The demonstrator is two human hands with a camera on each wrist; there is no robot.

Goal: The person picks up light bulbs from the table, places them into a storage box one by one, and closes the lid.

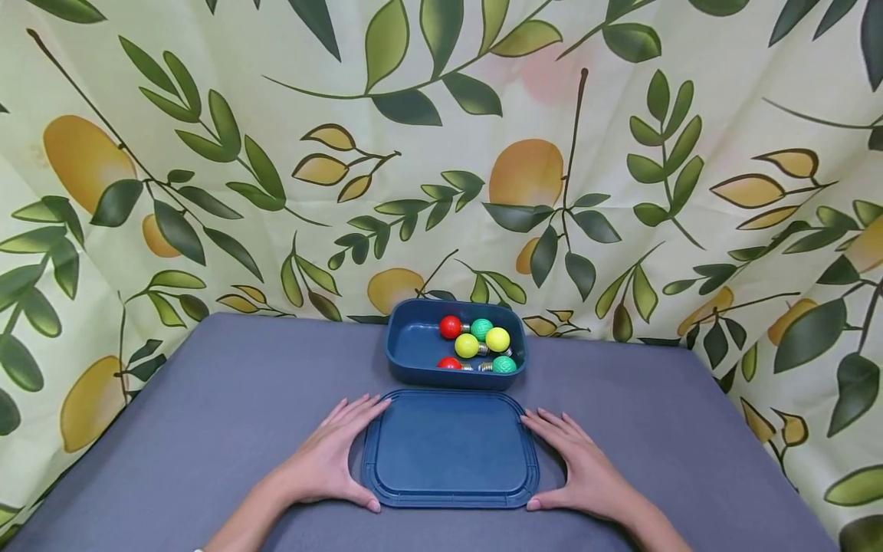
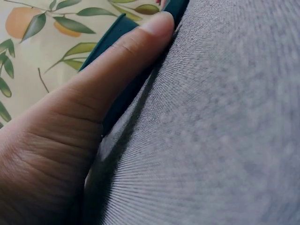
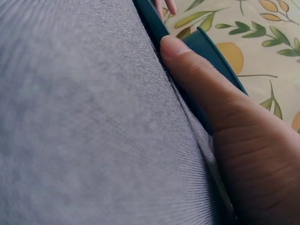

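Note:
A dark blue rectangular lid (image 1: 451,445) with rounded corners and a raised rim lies flat on the table. My left hand (image 1: 331,456) spans its left side, fingertips at the far left corner and thumb at the near left one. Mirroring it, my right hand (image 1: 586,471) has its fingers at the far right corner and its thumb at the near right. Fingers on both hands are fairly straight and spread from the thumbs. Both wrist views show a thumb along the lid's edge (image 2: 124,101), close over the cloth.
Just behind the lid stands a dark blue open box (image 1: 417,345). Small bulbs lie inside, mostly on its right: red (image 1: 451,327), green (image 1: 481,330) and yellow (image 1: 497,339). Grey cloth (image 1: 228,429) covers the table; a leaf-and-fruit patterned curtain (image 1: 441,253) hangs behind and beside it.

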